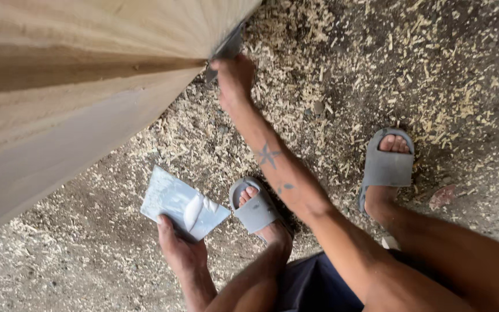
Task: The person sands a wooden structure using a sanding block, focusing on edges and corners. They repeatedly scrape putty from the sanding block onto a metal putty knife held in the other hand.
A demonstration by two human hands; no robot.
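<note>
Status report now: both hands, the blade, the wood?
Right hand grips a flat blade at the wood panel edge. Left hand holds a grey square board with white paste. Sawdust floor; nothing blocking.

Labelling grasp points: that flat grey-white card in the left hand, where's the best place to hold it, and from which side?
Take the card at its near lower edge, coming from below on the person's side, as the left hand does: thumb on top, fingers underneath. It is thin, flat and tilted face-up, with putty-like paste near the middle, so an edge grip likely keeps the face free.
</note>
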